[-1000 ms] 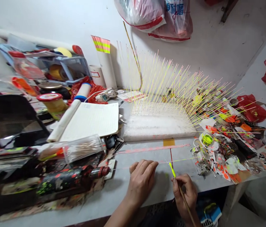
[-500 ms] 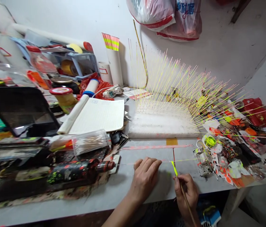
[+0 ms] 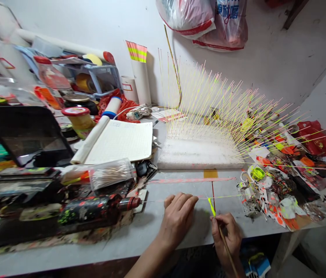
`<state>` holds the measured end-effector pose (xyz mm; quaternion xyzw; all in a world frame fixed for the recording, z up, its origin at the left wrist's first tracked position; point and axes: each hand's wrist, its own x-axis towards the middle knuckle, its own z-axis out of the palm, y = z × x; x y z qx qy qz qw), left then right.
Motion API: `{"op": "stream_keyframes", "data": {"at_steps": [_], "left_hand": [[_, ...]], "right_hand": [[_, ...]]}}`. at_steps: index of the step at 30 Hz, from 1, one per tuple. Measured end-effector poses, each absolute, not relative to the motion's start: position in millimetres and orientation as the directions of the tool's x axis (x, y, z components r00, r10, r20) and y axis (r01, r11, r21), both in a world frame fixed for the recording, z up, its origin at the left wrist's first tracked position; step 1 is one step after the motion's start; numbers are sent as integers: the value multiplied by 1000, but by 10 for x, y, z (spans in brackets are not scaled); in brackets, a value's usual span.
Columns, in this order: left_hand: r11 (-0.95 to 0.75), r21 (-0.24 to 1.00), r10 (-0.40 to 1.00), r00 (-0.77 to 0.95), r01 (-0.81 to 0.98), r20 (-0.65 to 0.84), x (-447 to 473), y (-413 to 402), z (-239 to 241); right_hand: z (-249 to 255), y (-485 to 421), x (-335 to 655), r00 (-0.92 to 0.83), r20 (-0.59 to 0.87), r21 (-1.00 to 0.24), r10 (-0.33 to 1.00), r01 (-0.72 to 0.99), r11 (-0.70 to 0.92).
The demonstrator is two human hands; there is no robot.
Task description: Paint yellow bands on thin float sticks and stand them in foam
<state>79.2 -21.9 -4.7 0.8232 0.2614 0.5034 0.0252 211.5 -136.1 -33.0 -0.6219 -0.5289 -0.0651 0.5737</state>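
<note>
My right hand (image 3: 228, 236) is closed round a thin brush (image 3: 218, 226) whose neon yellow tip touches a thin rod (image 3: 220, 197) lying across the grey table (image 3: 151, 227). My left hand (image 3: 178, 217) rests palm down on the table with curled fingers pressing on that rod's left part. Just beyond lies a bundle of pink rods (image 3: 191, 180). Behind it a white foam block (image 3: 200, 154) bristles with many upright yellow and pink rods.
An open notebook (image 3: 120, 142) and a clear tube of sticks (image 3: 109, 174) lie at left, next to a dark screen (image 3: 24, 135) and paint-spattered tools. Tape scraps and small paint pots (image 3: 278, 185) crowd the right. Plastic bags (image 3: 206, 21) hang on the wall.
The view shifted slightly between the earliest frame and now. The brush tip has stayed by the rod, moving only a little; my left hand has kept its place.
</note>
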Motion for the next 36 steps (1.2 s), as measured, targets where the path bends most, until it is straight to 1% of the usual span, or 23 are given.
{"op": "stream_keyframes", "data": {"at_steps": [11,15,22,25,28,31,36], "left_hand": [[-864,308,456,361,398,813,793,-224,-39],[-867,305,451,359,395,817,787,-219,-38],[-854,258,444,376,451,813,571,-117,-20],[-852,240,437,378,465,816,467,-79,-16],[-842,247,449,368,479,814,427,-72,-19],[-837,257,457,358,482,814,435,-83,-31],[-839,269,457,347,472,819,457,-97,-54]], "right_hand": [[-381,-1405,2127,516,634,-709,575,685,168],[-388,-1442,2131,529,629,-726,570,662,187],[-348,-1433,2054,381,699,-652,606,687,320],[-326,-1394,1993,358,692,-645,627,698,312],[-318,-1360,1953,364,665,-654,652,705,275],[-314,-1329,1936,372,658,-652,654,717,247],[-292,-1284,1925,346,683,-610,643,755,242]]}}
